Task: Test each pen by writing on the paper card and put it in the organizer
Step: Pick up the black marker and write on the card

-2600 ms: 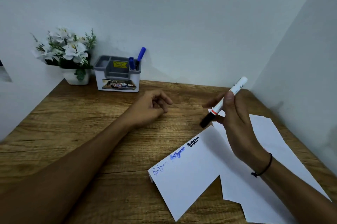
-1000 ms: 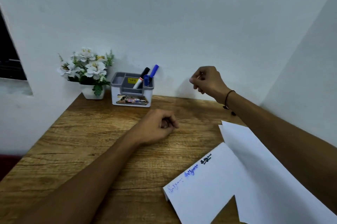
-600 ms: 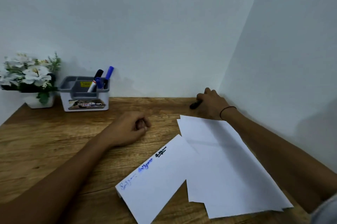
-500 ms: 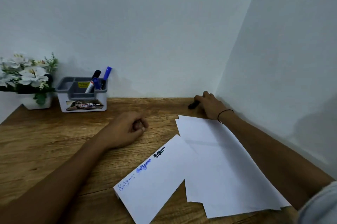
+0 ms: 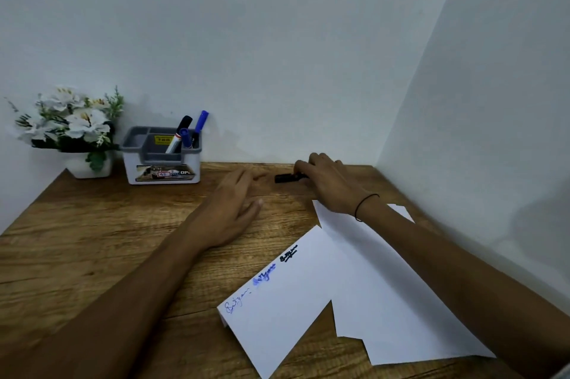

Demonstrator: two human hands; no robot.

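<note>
2 hands (image 5: 237, 209) on grainy wood: left flat, right (image 5: 327, 184) pinching cylindrical black pen (image 5: 285, 178).

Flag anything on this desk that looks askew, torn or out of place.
The paper sheets lie crooked and overlapping, and the lower edge has a jagged notch, as if cut or torn. The pens lean at different angles in the organizer. Nothing looks spilled.

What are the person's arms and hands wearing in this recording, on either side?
Both forearms are bare. The right hand has a thin black cord bracelet looped round its wrist. A sliver of pale grey sleeve shows at the lower right corner. The left hand and its wrist carry nothing: no rings, watch or gloves are visible on either hand.
</note>
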